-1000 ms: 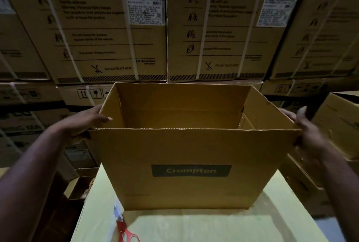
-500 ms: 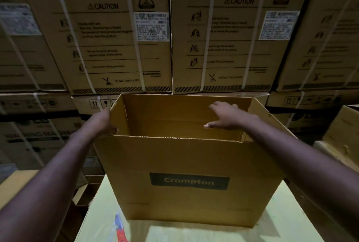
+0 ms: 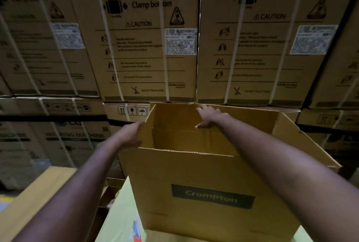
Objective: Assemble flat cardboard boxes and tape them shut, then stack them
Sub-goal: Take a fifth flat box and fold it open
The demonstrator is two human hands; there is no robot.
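Note:
An open brown cardboard box (image 3: 204, 173) marked "Crompton" stands upright on a pale yellow-green surface (image 3: 118, 220), its top flaps raised. My left hand (image 3: 132, 135) presses flat against the outside of the left side flap. My right hand (image 3: 209, 117) reaches across the opening and lies palm-down on the inner face of the far flap, fingers spread. Neither hand closes around anything. The inside bottom of the box is hidden by the near wall.
A wall of large strapped cartons (image 3: 147, 47) marked "Clamp bottom" and "CAUTION" rises just behind the box. A red and blue object (image 3: 137, 234), partly cut off, lies at the box's front left corner. Another cardboard surface (image 3: 38, 187) sits lower left.
My right hand left the right side flap, crossed over the opening and now rests on the far flap. The view tilted upward. My left hand stays at the left flap.

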